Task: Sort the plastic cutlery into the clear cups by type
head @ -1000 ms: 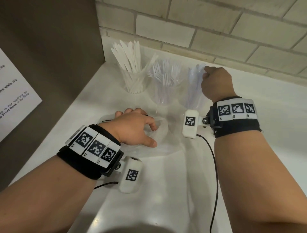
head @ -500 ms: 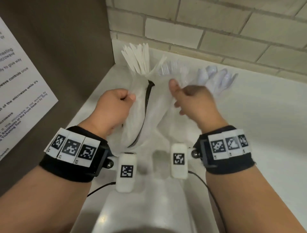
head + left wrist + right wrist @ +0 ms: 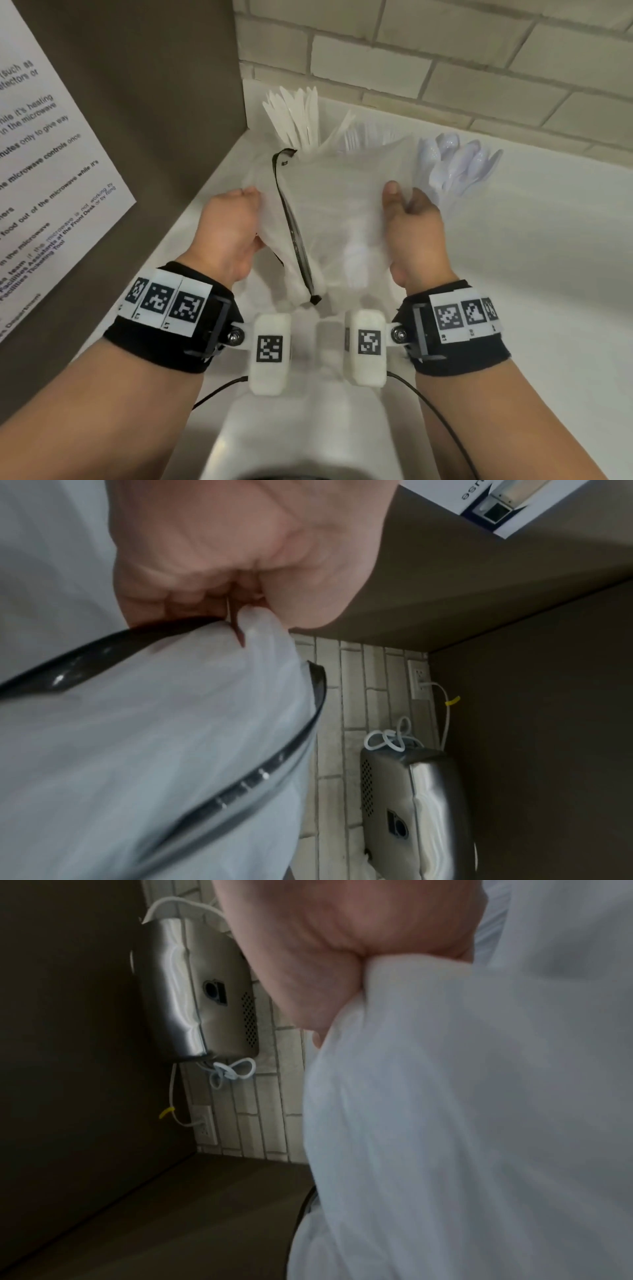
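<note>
Both hands hold up a translucent plastic bag (image 3: pixel 329 205) with a black zip strip (image 3: pixel 291 226) over the white counter. My left hand (image 3: pixel 233 233) grips its left edge by the strip, and my right hand (image 3: pixel 411 233) pinches the right edge. A pale piece of cutlery (image 3: pixel 356 253) shows blurred through the bag. Behind the bag stand white knives (image 3: pixel 294 113), clear forks (image 3: pixel 363 135) and pale spoons (image 3: pixel 455 161); their cups are mostly hidden. In the wrist views the left hand (image 3: pixel 240 561) and the right hand (image 3: pixel 342 947) clench bag film (image 3: pixel 137 750) (image 3: pixel 479 1123).
A brown cabinet side with a paper notice (image 3: pixel 51 171) closes off the left. A brick wall (image 3: pixel 445 68) runs behind the cutlery. The white counter (image 3: pixel 548 274) stretches to the right. A steel appliance (image 3: pixel 421 804) with a white cord sits by the wall.
My right hand left the spoons and took the bag's right edge. Both hands lifted the bag off the counter and now stretch it wider between them.
</note>
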Demonstrator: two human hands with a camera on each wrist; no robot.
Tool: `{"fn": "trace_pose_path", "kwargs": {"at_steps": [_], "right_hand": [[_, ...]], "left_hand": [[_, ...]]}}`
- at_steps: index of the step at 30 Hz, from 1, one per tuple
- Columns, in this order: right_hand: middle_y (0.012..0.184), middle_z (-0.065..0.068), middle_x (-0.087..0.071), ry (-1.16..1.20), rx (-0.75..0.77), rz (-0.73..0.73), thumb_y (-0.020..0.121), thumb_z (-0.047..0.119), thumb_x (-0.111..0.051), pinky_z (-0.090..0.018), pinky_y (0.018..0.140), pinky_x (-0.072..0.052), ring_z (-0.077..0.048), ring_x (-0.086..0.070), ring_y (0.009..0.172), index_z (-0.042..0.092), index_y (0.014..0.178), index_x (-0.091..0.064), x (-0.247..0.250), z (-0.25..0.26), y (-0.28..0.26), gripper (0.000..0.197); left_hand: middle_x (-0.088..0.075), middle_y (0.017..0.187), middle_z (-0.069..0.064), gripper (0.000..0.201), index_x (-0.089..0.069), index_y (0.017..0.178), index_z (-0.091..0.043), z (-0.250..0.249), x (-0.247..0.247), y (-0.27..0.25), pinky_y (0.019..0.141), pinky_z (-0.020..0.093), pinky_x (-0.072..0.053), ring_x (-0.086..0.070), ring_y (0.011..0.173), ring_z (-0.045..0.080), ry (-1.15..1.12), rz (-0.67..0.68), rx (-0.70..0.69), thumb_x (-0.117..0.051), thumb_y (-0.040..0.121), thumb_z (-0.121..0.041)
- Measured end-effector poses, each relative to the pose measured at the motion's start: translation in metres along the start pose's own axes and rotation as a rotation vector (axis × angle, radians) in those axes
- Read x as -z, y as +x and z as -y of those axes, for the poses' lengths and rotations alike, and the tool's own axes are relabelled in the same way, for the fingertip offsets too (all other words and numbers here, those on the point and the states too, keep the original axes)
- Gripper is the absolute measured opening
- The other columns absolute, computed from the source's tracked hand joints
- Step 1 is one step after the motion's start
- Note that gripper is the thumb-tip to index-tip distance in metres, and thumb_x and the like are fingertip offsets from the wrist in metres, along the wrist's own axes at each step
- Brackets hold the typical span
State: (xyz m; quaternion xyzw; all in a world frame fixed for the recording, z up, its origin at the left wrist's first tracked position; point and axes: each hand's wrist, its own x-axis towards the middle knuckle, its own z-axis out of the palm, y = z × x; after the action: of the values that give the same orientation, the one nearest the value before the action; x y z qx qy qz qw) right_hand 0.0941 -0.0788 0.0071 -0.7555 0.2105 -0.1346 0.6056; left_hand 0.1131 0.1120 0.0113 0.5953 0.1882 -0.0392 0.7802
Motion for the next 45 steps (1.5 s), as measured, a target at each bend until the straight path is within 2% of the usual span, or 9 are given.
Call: {"fn": "trace_pose_path", "kwargs": {"at_steps": [6, 10, 16, 22, 26, 30, 34, 38, 45], "right_hand": [[0.129, -0.001, -0.062, 0.176, -0.183, 0.119, 0.076, 0.067, -0.055, -0.042, 0.098, -0.050, -0.021, -0.061, 0.114, 0.014, 0.134, -0.048, -0.002, -0.001, -0.003, 0.078], [0.117, 0.000, -0.064, -0.272, -0.041, 0.196, 0.082, 0.044, -0.070, -0.036, 0.088, -0.054, -0.022, -0.063, 0.109, 0.013, 0.124, -0.053, 0.002, 0.000, -0.004, 0.055], [0.103, 0.006, -0.058, -0.366, 0.213, 0.268, 0.068, 0.055, -0.076, -0.022, 0.077, -0.049, -0.008, -0.059, 0.091, 0.026, 0.124, -0.044, -0.010, 0.017, -0.024, 0.071], [0.109, 0.026, -0.042, -0.153, 0.319, 0.372, 0.077, -0.006, -0.061, -0.016, 0.075, -0.054, 0.018, -0.051, 0.092, 0.036, 0.146, -0.023, -0.012, 0.006, -0.019, 0.089], [0.125, 0.002, -0.052, -0.004, 0.339, 0.348, 0.069, -0.018, -0.048, -0.028, 0.090, -0.053, -0.005, -0.054, 0.110, 0.037, 0.120, -0.063, 0.004, 0.001, -0.009, 0.077], [0.122, -0.003, -0.049, -0.580, 0.389, 0.414, 0.077, 0.002, -0.063, -0.011, 0.089, -0.043, -0.016, -0.054, 0.106, 0.029, 0.105, -0.072, 0.012, -0.002, -0.002, 0.039], [0.110, -0.002, -0.050, -0.550, 0.688, 0.150, 0.069, 0.012, -0.073, -0.012, 0.087, -0.041, -0.012, -0.054, 0.095, 0.018, 0.096, -0.074, 0.004, 0.013, -0.010, 0.028], [0.090, 0.001, -0.063, -0.621, 0.883, 0.617, 0.066, 0.000, -0.064, -0.016, 0.070, -0.047, -0.007, -0.055, 0.070, 0.011, 0.083, -0.074, -0.009, 0.018, -0.021, 0.023], [0.085, -0.002, -0.054, -0.261, 1.016, 0.618, 0.061, -0.008, -0.055, -0.023, 0.069, -0.048, -0.013, -0.057, 0.075, 0.002, 0.071, -0.063, -0.014, 0.025, -0.040, 0.016]], "left_hand": [[-0.068, 0.121, -0.001, 0.057, -0.056, 0.130, -0.026, 0.000, -0.004, -0.014, 0.091, 0.047, -0.050, -0.065, 0.112, 0.022, 0.054, 0.457, 0.061, -0.061, 0.082, -0.056], [-0.075, 0.098, 0.006, 0.025, -0.069, 0.103, -0.013, 0.002, -0.005, -0.011, 0.088, 0.044, -0.056, -0.072, 0.091, 0.022, 0.253, 0.154, -0.075, -0.075, 0.079, -0.010], [-0.072, 0.104, -0.001, 0.043, -0.068, 0.101, -0.020, 0.000, -0.009, -0.015, 0.096, 0.037, -0.049, -0.067, 0.100, 0.012, 0.382, 0.286, -0.102, -0.056, 0.087, -0.058], [-0.060, 0.107, -0.007, 0.041, -0.059, 0.106, -0.020, 0.003, -0.011, -0.015, 0.098, 0.034, -0.046, -0.058, 0.104, 0.010, 0.452, 0.262, -0.136, -0.060, 0.085, -0.056], [-0.059, 0.113, 0.001, 0.036, -0.061, 0.084, -0.030, 0.009, 0.005, -0.002, 0.050, 0.008, -0.038, -0.058, 0.065, 0.010, 0.898, 0.216, -0.316, -0.057, 0.078, 0.005], [-0.035, 0.145, 0.007, 0.066, -0.049, 0.135, -0.034, 0.009, 0.008, -0.003, 0.095, 0.007, -0.027, -0.038, 0.132, 0.019, 1.191, 0.295, -0.283, -0.068, 0.078, -0.008], [-0.022, 0.134, 0.005, 0.110, -0.019, 0.151, -0.027, 0.011, 0.000, -0.012, 0.089, 0.017, -0.038, -0.050, 0.104, 0.022, 1.370, 0.404, -0.252, -0.086, 0.063, -0.025], [-0.020, 0.117, -0.003, 0.089, -0.036, 0.127, -0.026, 0.013, -0.004, -0.018, 0.085, 0.019, -0.044, -0.049, 0.099, 0.016, 1.394, 0.474, -0.312, -0.088, 0.055, -0.025], [-0.020, 0.094, -0.005, 0.065, -0.041, 0.115, -0.023, 0.015, -0.001, -0.022, 0.071, 0.029, -0.057, -0.052, 0.087, 0.017, 1.467, 0.521, -0.249, -0.078, 0.062, -0.025]]}}
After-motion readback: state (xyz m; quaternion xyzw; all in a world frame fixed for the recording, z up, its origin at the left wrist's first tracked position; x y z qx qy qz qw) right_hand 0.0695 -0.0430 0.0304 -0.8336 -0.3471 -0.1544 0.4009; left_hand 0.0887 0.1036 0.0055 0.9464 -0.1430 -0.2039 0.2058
